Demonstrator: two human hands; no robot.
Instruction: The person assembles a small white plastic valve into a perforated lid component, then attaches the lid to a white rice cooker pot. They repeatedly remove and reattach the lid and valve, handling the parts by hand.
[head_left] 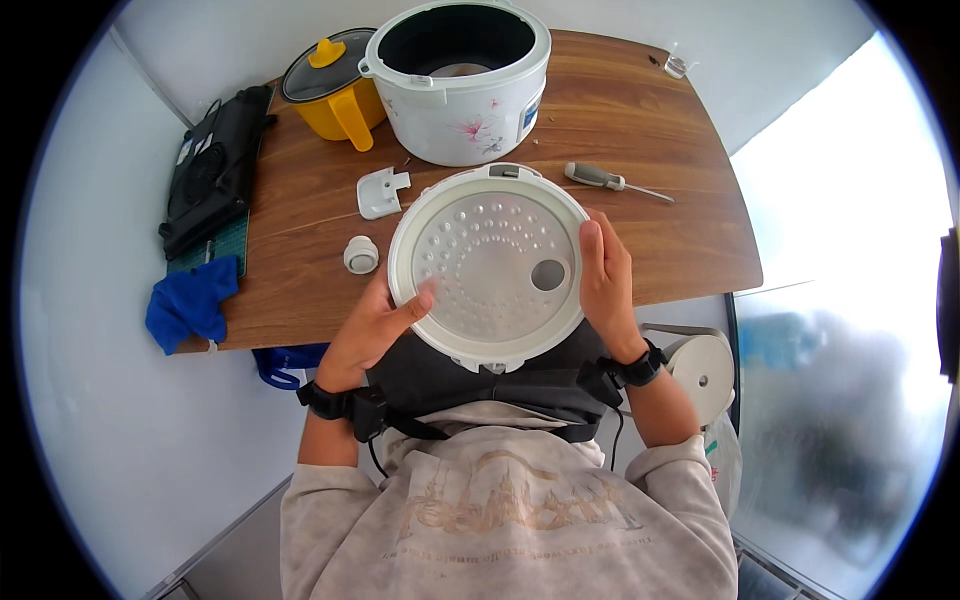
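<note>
Between my hands is a round rice cooker lid (487, 262), its dimpled metal inner face turned up and a dark round hole toward its right side. My left hand (378, 325) grips the lid's lower left rim, thumb lying over the edge. At the right rim, my right hand (608, 285) is closed on it, thumb on top. The lid is held over the table's near edge. Beyond it stands the white rice cooker body (440, 118) with a pink flower print, open at the top. Left of the lid lie a white plastic cover piece (380, 194) and a small round white part (361, 255).
A grey-handled screwdriver (610, 179) lies to the right on the wooden table (660, 235). At the back left sits a yellow pot (330, 105) with a glass lid. A black device (215, 165) and a blue cloth (193, 303) occupy the left edge. A small clear container (677, 67) is far right.
</note>
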